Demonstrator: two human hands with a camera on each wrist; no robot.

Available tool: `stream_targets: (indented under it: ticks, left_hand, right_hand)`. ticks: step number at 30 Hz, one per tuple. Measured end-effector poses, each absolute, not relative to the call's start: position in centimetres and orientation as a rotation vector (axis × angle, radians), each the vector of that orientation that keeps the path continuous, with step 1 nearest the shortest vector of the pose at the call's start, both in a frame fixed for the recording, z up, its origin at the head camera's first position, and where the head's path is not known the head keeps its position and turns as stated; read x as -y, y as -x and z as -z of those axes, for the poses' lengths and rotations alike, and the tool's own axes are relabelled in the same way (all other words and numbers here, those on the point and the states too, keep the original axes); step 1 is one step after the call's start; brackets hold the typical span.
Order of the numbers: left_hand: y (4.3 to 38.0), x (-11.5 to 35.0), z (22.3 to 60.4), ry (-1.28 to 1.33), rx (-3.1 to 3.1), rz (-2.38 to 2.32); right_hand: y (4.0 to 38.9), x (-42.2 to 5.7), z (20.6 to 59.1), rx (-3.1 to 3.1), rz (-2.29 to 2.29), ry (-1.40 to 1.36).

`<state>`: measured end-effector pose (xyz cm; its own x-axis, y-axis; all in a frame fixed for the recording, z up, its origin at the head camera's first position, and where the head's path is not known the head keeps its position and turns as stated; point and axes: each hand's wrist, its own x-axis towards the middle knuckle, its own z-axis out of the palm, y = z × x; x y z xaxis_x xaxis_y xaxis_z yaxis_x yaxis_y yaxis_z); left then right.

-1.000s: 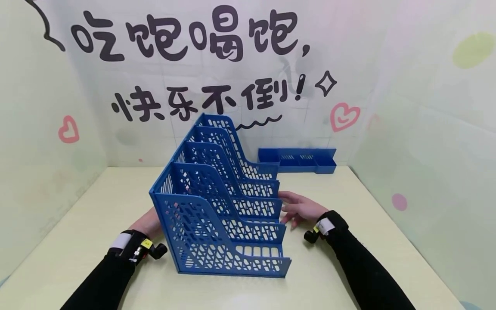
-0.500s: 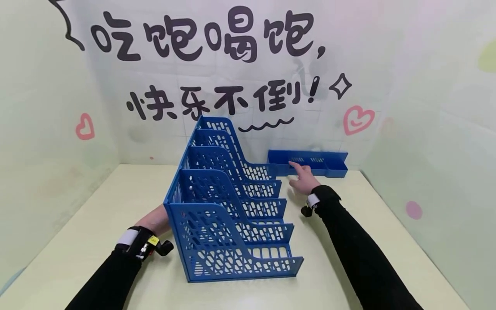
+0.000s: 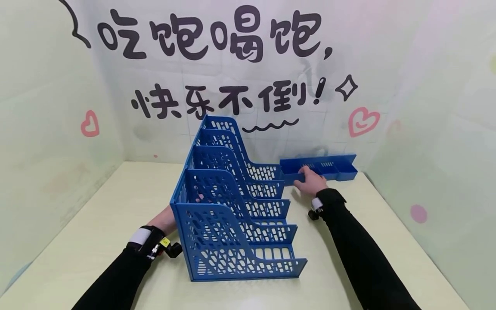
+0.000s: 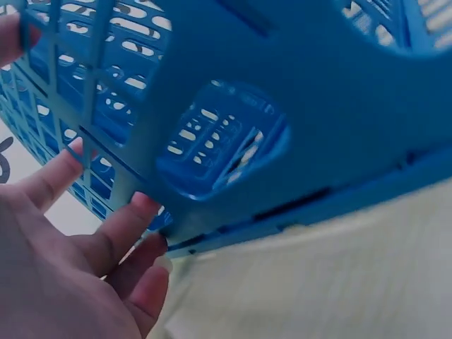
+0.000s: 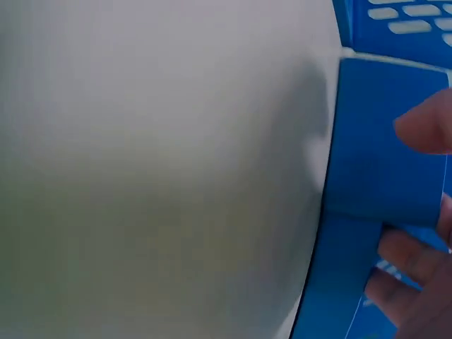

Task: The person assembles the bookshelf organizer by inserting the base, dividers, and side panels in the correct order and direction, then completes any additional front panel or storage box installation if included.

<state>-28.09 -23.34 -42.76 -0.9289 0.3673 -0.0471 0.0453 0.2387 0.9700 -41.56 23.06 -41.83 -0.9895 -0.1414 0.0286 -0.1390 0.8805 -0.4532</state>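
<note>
A blue plastic desktop file rack [image 3: 232,206] with several upright slotted dividers stands on the table in the middle of the head view. My left hand [image 4: 78,261] is at the rack's left side, its fingertips touching the perforated panel; the rack hides most of that hand in the head view. Behind the rack, to the right, lies a long blue compartment tray [image 3: 346,172]. My right hand [image 3: 311,181] grips its front wall, with the thumb outside and fingers inside a compartment [image 5: 409,244] in the right wrist view.
The pale table [image 3: 116,206] bears the rack and the tray. A white printed cloth [image 3: 217,69] with black lettering hangs at the back, and pale side panels [image 3: 438,172] border the table on both sides.
My right hand has left the rack's right side, reached back and taken hold of the tray, whose left end has swung slightly nearer. The left hand stays at the rack. The head view has shifted.
</note>
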Motion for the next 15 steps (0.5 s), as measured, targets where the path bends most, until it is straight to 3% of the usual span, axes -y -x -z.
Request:
stream_targets:
  ticks: [8,15]
  left_hand:
    - [27.6,25.1,43.9,-0.325,-2.319,-1.71]
    - [27.0,26.5,44.7,-0.272,-2.393,-1.774]
  right_hand:
    - [35.3,-26.8,42.3,-3.012,0.956,0.314]
    - [30.7,-27.7,40.2,-2.689,0.899,0.702]
